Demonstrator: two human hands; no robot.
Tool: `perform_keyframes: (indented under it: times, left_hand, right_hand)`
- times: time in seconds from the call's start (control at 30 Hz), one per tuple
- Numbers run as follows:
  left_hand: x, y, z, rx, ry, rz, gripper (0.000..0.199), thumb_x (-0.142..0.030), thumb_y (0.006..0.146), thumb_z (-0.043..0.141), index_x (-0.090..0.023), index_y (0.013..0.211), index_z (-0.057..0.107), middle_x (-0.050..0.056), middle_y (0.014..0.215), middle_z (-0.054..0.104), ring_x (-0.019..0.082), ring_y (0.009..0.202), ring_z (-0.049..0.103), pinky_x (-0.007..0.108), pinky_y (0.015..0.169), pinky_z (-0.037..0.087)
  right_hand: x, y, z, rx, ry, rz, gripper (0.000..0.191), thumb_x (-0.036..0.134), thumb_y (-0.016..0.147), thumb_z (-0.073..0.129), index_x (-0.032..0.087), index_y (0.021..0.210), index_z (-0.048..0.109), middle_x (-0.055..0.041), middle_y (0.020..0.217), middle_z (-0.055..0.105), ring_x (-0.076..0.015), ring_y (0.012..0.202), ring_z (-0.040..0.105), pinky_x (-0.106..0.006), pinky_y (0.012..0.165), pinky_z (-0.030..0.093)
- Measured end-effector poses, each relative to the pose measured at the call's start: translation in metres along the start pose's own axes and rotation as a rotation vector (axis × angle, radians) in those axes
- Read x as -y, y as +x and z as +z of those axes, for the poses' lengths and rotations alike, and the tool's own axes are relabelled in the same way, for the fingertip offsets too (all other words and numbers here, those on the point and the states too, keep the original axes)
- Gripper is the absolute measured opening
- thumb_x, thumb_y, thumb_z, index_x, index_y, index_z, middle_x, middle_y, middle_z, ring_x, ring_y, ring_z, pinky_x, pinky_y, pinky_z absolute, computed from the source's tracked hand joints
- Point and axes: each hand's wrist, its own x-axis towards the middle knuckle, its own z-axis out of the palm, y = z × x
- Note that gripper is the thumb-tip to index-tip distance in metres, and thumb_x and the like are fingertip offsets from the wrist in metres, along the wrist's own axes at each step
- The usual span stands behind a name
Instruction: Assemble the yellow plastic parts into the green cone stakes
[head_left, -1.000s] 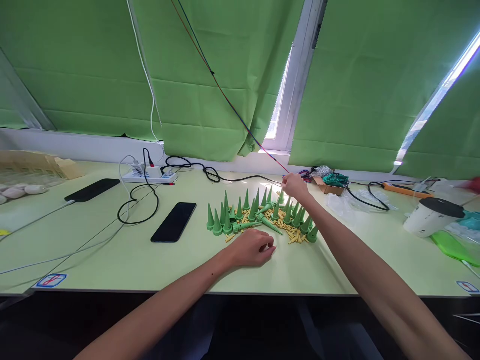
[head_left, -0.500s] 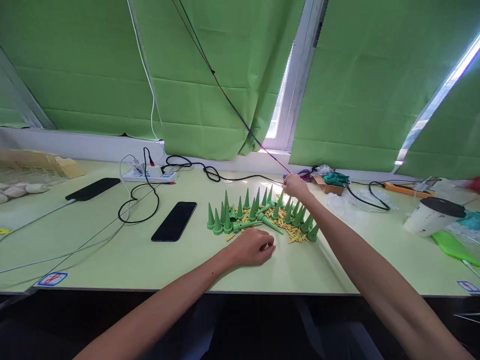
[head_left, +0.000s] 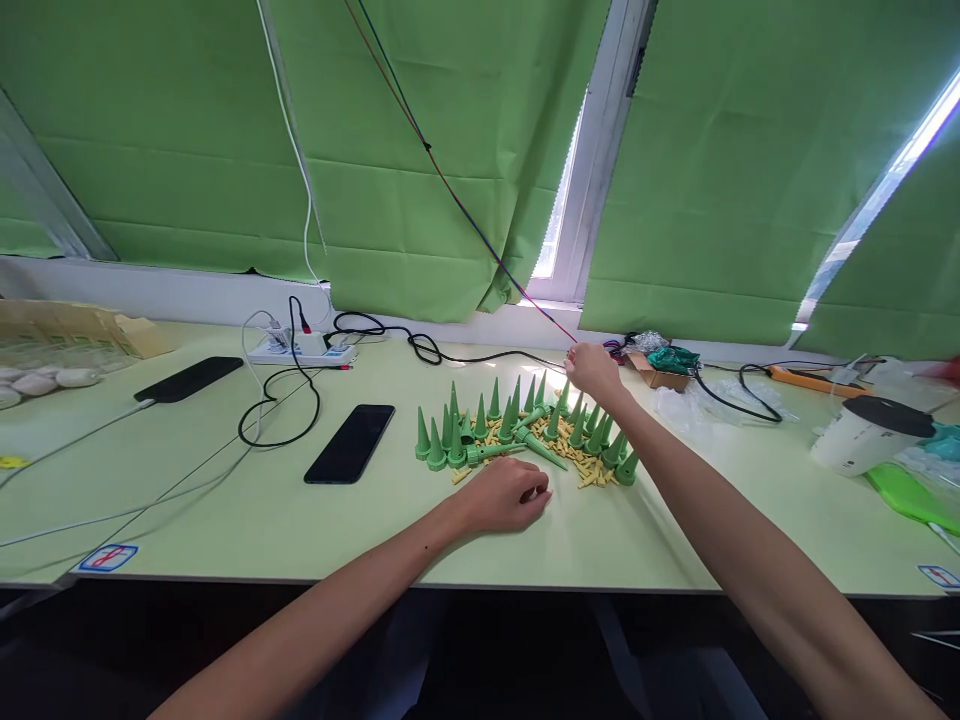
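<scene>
My left hand (head_left: 508,495) rests closed on the pale table, just in front of the cones; whatever its curled fingers hold, if anything, is hidden. My right hand (head_left: 592,370) is closed at the lower end of the taut red and blue wires (head_left: 480,232), which come down from the upper left. Between and behind the hands stand several green pointed cones (head_left: 436,445), with a few lying on their sides. Small yellow pegs (head_left: 592,468) lie loose among them.
A black phone (head_left: 349,443) and a power strip (head_left: 334,354) with black and white cables lie to the left. Another dark phone (head_left: 189,379) is farther left. On the right are a small open box (head_left: 660,372), clear plastic and a tilted white cup (head_left: 855,440).
Almost nothing differs. My right hand has shifted very slightly, and both hands keep the same closed pose.
</scene>
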Motion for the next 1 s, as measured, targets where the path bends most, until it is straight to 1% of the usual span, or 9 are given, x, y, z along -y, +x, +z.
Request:
perform_keyframes:
  times: [0.03, 0.1, 0.23, 0.3, 0.43, 0.57, 0.7, 0.87, 1.0]
  left_hand:
    - [0.0, 0.0, 0.0, 0.001, -0.001, -0.003, 0.024, -0.024, 0.088, 0.046, -0.017, 0.067, 0.056, 0.0, 0.062, 0.056, 0.011, 0.055, 0.045, 0.027, 0.054, 0.027]
    - [-0.001, 0.0, 0.0, 0.001, 0.0, -0.013, 0.025, -0.024, 0.088, 0.046, -0.017, 0.067, 0.056, 0.001, 0.063, 0.057, 0.012, 0.055, 0.045, 0.027, 0.054, 0.027]
    - [0.0, 0.001, 0.001, 0.004, 0.005, -0.016, 0.025, -0.024, 0.088, 0.046, -0.017, 0.067, 0.057, 0.001, 0.063, 0.057, 0.012, 0.055, 0.046, 0.027, 0.055, 0.028]
    - [0.0, 0.001, 0.002, 0.003, 0.01, -0.009, 0.024, -0.024, 0.088, 0.046, -0.017, 0.068, 0.057, 0.001, 0.063, 0.058, 0.012, 0.055, 0.046, 0.027, 0.055, 0.028]
    - [0.001, 0.001, 0.002, -0.003, 0.025, -0.001, 0.024, -0.024, 0.088, 0.046, -0.018, 0.068, 0.057, 0.001, 0.063, 0.058, 0.012, 0.055, 0.046, 0.027, 0.055, 0.028]
    - [0.0, 0.002, 0.001, 0.003, 0.027, 0.002, 0.024, -0.023, 0.088, 0.045, -0.017, 0.068, 0.057, 0.002, 0.065, 0.059, 0.012, 0.056, 0.047, 0.027, 0.055, 0.029]
    - [0.0, 0.002, 0.0, 0.004, 0.03, 0.001, 0.025, -0.023, 0.088, 0.045, -0.017, 0.067, 0.056, 0.002, 0.065, 0.058, 0.013, 0.057, 0.047, 0.027, 0.056, 0.029]
    - [0.001, 0.001, 0.001, 0.001, 0.035, 0.003, 0.024, -0.023, 0.088, 0.045, -0.017, 0.066, 0.051, 0.001, 0.062, 0.054, 0.012, 0.056, 0.044, 0.027, 0.055, 0.028]
    - [0.002, 0.001, 0.003, -0.017, 0.008, -0.03, 0.024, -0.022, 0.088, 0.044, -0.018, 0.064, 0.047, 0.0, 0.062, 0.053, 0.012, 0.056, 0.043, 0.027, 0.055, 0.027]
  right_hand:
    - [0.002, -0.003, -0.002, -0.039, -0.003, -0.013, 0.025, 0.028, 0.093, 0.047, 0.016, 0.106, 0.066, -0.0153, 0.105, 0.066, -0.0287, 0.102, 0.062, -0.034, 0.078, 0.047]
    - [0.008, -0.009, -0.005, -0.054, 0.006, -0.066, 0.025, 0.029, 0.093, 0.047, 0.018, 0.103, 0.067, -0.0142, 0.104, 0.067, -0.0282, 0.102, 0.061, -0.033, 0.078, 0.047]
    - [0.018, -0.019, -0.01, 0.088, 0.002, -0.172, 0.024, 0.034, 0.09, 0.054, 0.018, 0.092, 0.07, -0.0138, 0.1, 0.068, -0.0261, 0.097, 0.063, -0.032, 0.078, 0.046]
    - [0.021, -0.021, -0.01, 0.153, 0.007, -0.212, 0.023, 0.035, 0.088, 0.058, 0.017, 0.089, 0.071, -0.0136, 0.095, 0.069, -0.0241, 0.091, 0.065, -0.03, 0.075, 0.046]
    - [0.02, -0.023, -0.004, 0.241, -0.001, -0.301, 0.014, 0.027, 0.083, 0.065, 0.016, 0.09, 0.072, -0.012, 0.091, 0.071, -0.02, 0.079, 0.066, -0.026, 0.067, 0.045]
    - [0.019, -0.024, 0.004, 0.225, -0.035, -0.388, 0.014, 0.013, 0.081, 0.064, 0.015, 0.093, 0.072, -0.0114, 0.09, 0.071, -0.0201, 0.084, 0.065, -0.024, 0.067, 0.043]
    - [0.02, -0.025, 0.007, 0.212, -0.038, -0.412, 0.017, 0.007, 0.08, 0.062, 0.013, 0.092, 0.072, -0.0115, 0.089, 0.071, -0.0222, 0.09, 0.063, -0.024, 0.067, 0.042]
    - [0.021, -0.028, -0.001, 0.17, -0.039, -0.406, 0.022, 0.004, 0.081, 0.057, 0.013, 0.096, 0.071, -0.0133, 0.092, 0.069, -0.0215, 0.087, 0.061, -0.025, 0.068, 0.041]
    - [0.026, -0.038, -0.012, 0.119, -0.022, -0.403, 0.026, 0.002, 0.08, 0.054, 0.013, 0.097, 0.069, -0.0132, 0.093, 0.067, -0.0202, 0.083, 0.061, -0.026, 0.072, 0.039]
